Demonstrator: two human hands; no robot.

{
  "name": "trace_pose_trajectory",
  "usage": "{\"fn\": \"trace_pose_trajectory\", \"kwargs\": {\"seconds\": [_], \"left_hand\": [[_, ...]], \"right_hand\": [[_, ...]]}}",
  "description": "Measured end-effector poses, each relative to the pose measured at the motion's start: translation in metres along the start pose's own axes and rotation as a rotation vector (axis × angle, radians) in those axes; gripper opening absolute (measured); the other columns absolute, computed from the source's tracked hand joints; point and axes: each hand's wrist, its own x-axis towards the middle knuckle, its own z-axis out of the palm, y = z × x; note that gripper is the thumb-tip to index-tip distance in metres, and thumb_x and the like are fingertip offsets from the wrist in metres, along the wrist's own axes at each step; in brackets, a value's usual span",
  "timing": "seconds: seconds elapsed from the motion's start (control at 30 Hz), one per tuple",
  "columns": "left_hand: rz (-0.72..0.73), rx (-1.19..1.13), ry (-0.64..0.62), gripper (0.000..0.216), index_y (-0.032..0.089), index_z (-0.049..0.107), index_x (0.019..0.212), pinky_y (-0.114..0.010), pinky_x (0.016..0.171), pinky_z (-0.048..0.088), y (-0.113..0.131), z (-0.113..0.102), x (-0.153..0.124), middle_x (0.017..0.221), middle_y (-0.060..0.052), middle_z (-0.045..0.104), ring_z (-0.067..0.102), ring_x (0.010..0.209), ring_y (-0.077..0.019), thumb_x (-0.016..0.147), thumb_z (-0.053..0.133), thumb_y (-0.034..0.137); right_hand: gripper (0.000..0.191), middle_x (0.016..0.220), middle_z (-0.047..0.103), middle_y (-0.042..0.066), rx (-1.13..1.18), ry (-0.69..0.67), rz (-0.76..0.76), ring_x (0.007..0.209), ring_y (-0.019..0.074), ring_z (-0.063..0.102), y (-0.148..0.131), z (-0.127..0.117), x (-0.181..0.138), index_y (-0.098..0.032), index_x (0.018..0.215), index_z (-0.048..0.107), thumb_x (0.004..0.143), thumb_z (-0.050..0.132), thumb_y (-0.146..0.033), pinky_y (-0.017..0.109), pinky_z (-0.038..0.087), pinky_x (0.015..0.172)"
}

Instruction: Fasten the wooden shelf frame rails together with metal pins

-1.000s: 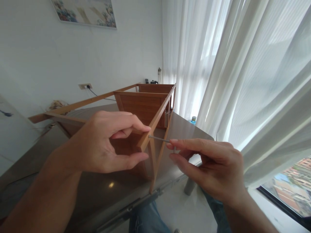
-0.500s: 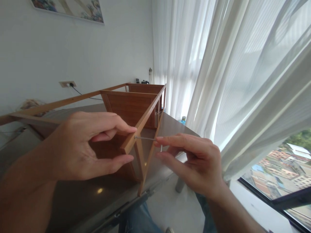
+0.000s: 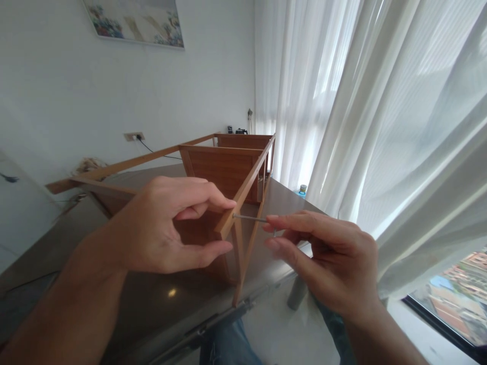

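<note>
A brown wooden shelf unit point(image 3: 249, 188) lies on its side. My left hand point(image 3: 163, 228) grips the near end of its upper rail, index fingertip against the wood and thumb just below. My right hand point(image 3: 327, 253) pinches a thin metal hex key point(image 3: 251, 218) between thumb and index finger. The key's long arm runs level to a small hole or screw head in the rail's side; its short arm points down by my thumb. How deep the tip sits is hidden.
The shelf lies on a grey-brown table point(image 3: 292, 200). White curtains point(image 3: 304, 96) hang at the right beside a window. A small jar point(image 3: 303, 189) stands near the curtain. A wall socket point(image 3: 134, 136) with a plugged-in cord is behind, and a dark pot point(image 3: 241, 131) at the back.
The whole view has shifted, so the hands and shelf appear further right. Both hands keep their hold, and the hex key stays against the rail with no clear turn.
</note>
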Motion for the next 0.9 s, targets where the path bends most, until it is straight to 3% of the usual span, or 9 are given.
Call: {"fn": "trace_pose_trajectory", "kwargs": {"seconds": [0.5,0.63,0.9], "left_hand": [[0.019,-0.005,-0.006,0.039,0.021,0.069,0.108,-0.025,0.050,0.036,0.0008,-0.0013,0.0012,0.064,0.008,0.036,0.041,0.053,-0.0086,0.071,0.082,0.023],[0.021,-0.014,-0.004,0.040,0.022,0.069,0.109,-0.025,0.050,0.036,0.0004,-0.0017,0.0006,0.064,0.008,0.038,0.041,0.053,-0.0088,0.071,0.081,0.023],[-0.002,-0.004,-0.006,0.039,0.025,0.068,0.109,-0.026,0.051,0.037,0.0014,-0.0011,0.0001,0.063,0.008,0.038,0.039,0.052,-0.0097,0.072,0.080,0.026]], "right_hand": [[0.016,0.081,0.078,0.003,-0.008,0.050,0.072,0.065,0.0148,0.070,-0.0025,0.0023,0.0059,-0.025,0.099,0.080,0.084,0.082,-0.023,0.024,0.056,0.052],[0.013,0.090,0.078,0.004,0.061,0.047,0.064,0.073,0.0162,0.072,-0.0038,0.0034,0.0088,-0.025,0.098,0.080,0.085,0.081,-0.023,0.023,0.058,0.055],[0.019,0.074,0.075,0.000,0.088,0.102,0.082,0.054,0.0127,0.067,-0.0046,0.0074,0.0089,-0.025,0.102,0.080,0.085,0.080,-0.019,0.024,0.057,0.049]]}}
